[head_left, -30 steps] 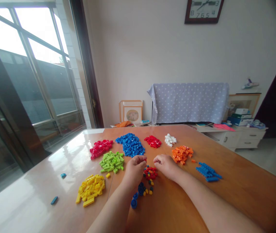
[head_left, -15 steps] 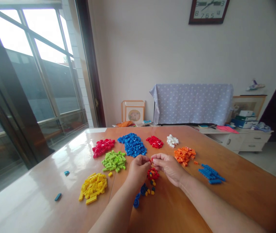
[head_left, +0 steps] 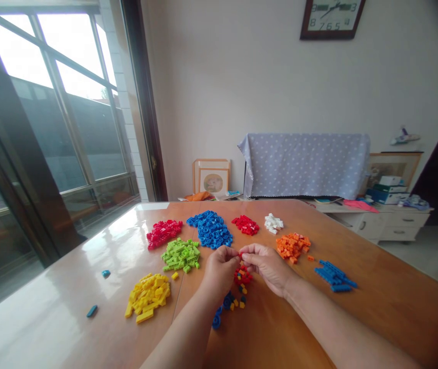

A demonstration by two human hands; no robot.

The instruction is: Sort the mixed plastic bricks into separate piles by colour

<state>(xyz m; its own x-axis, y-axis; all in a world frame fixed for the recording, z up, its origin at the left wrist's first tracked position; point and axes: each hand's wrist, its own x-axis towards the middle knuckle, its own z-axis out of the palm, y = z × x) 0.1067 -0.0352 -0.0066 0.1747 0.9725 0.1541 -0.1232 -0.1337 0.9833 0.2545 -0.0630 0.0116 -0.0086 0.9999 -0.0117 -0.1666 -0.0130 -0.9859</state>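
Over the middle of the table, my left hand (head_left: 222,266) and my right hand (head_left: 268,265) meet at the fingertips. Both pinch small red toy bricks (head_left: 241,254), mostly covered by the fingers, so I cannot make out how they are joined. Just below lies a small heap of red bricks (head_left: 243,275) with a few orange and yellow bits, partly behind my left hand. Nearer to me are loose yellow pieces (head_left: 242,305) and round blue pieces (head_left: 216,321), beside my left forearm.
Sorted piles surround my hands: yellow (head_left: 150,297), lime green (head_left: 181,255), crimson (head_left: 164,233), blue (head_left: 210,229), red (head_left: 245,225), white (head_left: 273,223), orange (head_left: 293,246) and long blue bricks (head_left: 335,275). Two teal pieces (head_left: 92,310) lie at the left of the wooden table (head_left: 68,287).
My fingertips have shifted very slightly around the red bricks, with the right fingers a touch closer to the left. The piles have not moved.
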